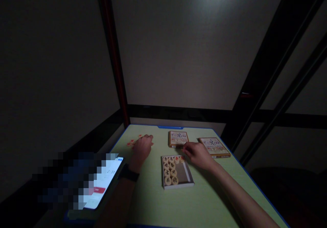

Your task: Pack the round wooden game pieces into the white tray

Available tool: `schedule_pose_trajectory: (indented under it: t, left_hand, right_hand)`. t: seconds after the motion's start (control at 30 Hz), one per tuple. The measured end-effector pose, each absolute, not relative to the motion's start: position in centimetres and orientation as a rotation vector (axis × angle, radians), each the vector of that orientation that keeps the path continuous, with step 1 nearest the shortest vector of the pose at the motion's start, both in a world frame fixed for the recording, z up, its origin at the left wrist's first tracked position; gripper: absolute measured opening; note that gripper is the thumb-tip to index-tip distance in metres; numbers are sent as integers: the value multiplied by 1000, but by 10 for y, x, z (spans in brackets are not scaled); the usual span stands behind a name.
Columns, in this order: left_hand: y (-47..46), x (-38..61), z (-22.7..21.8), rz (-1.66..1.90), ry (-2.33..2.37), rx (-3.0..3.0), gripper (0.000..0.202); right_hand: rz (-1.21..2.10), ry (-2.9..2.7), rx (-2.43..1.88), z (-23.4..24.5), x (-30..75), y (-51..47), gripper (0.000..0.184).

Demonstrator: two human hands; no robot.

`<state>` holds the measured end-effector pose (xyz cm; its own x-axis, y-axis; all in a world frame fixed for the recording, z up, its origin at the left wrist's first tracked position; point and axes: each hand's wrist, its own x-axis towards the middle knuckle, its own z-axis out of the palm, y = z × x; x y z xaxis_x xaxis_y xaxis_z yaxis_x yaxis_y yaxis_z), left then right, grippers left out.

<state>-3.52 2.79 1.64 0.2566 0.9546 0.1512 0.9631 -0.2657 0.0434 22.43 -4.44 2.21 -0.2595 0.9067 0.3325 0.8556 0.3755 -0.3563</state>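
Over loose round xiangqi pieces with red markings point(129, 143) at the table's far left, my left hand point(143, 148) is curled down. Its fingertips are mostly hidden, and I cannot make out what they hold. My right hand point(198, 153) is closed in a pinch just above the far right corner of the shallow open box point(178, 186). Whatever may be between those fingers is too small or hidden to see. Pale wooden pieces point(167, 172) with black characters fill the box's left side. A red-marked piece point(177, 159) lies in its far row, beside another partly shaded piece.
Two flat printed boxes stand beyond the open one: a nearer-centre box point(178, 138) and a right-hand box point(214, 147). A lit phone or tablet point(108, 178) lies at the left edge. The green table point(153, 204) has a blue rim; walls rise behind it.
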Motion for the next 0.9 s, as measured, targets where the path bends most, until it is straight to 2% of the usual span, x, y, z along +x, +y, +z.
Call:
schedule_pose_trajectory:
  t: [0.27,0.63,0.77,0.9]
  left_hand:
    - [39,-39,-2,-329,-1865,-2551,29]
    - [45,-37,-9,-701,-1811,-2631,32]
    - [40,-21,-3,-1153,-1810,-2581,26]
    - [20,16,-1,-1881,-1771,-2641,29]
  right_hand:
    - [186,-2134,-1465,21,222,-45,14]
    - [209,-2099,-1424,17,218,-46,13]
    - [148,-2013,-1273,6,212,-44,13]
    - [23,-1977,-1053,-5,203,-46,38]
